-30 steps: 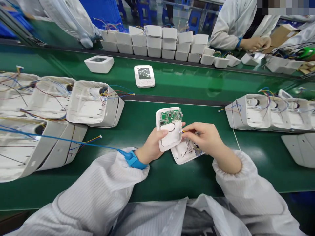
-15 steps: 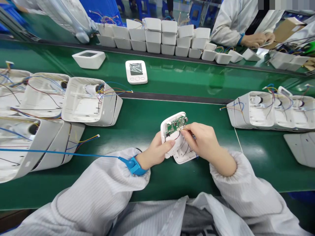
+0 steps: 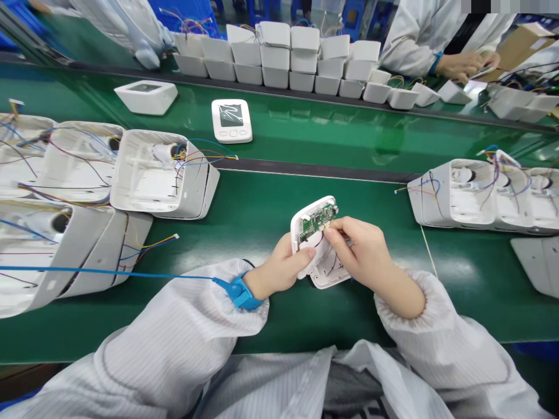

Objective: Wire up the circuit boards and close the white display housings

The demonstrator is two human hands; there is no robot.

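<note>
My left hand (image 3: 286,265) grips the lower left side of a white front cover (image 3: 296,224), tilted up with its inside towards me. A green circuit board (image 3: 318,218) is fitted inside it, above a round white part. At the board's lower edge, my right hand (image 3: 360,247) pinches what looks like a small white wire connector (image 3: 327,226); the fingers mostly hide it. Just below, a white shell (image 3: 329,279) with thin wires inside rests on the green table, partly covered by both the cover and my right hand.
White shells with motors and loose wires (image 3: 148,174) stand in rows at left; more shells (image 3: 474,192) stand at right. A white monitor (image 3: 232,121) and a white case (image 3: 146,97) lie on the green belt. A blue wrist cord (image 3: 109,272) crosses the left side. Co-workers sit beyond stacked shells (image 3: 275,55).
The monitor and case on the belt have shifted left against the table. My view has tilted slightly. Both hands keep nearly the same hold, with the right fingers still at the board's edge.
</note>
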